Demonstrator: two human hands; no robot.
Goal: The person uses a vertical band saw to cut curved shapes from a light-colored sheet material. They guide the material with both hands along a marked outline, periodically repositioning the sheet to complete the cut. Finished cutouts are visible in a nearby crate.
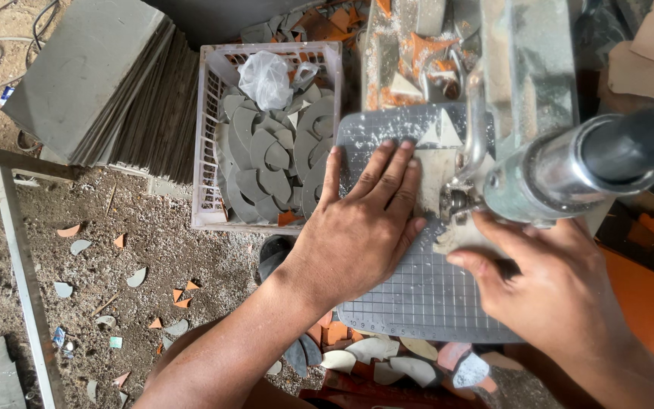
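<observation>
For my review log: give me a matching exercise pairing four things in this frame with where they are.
Things:
1. left hand
2. crate
3. tile stack
4. plastic bag

Places:
A. on the ground, left of the crate
B. flat on the gridded plate
C. on top of the grey curved pieces
D. left of the plate, full of grey curved pieces

Pairs: 1-B, 2-D, 3-A, 4-C

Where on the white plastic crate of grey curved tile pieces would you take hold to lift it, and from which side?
Probably the top rim of the crate, at the two long sides, coming from above. Its walls are open lattice and the rim is exposed there, while the left hand and the gridded cutting table crowd its right side. It looks heavy, so use both hands.
</observation>
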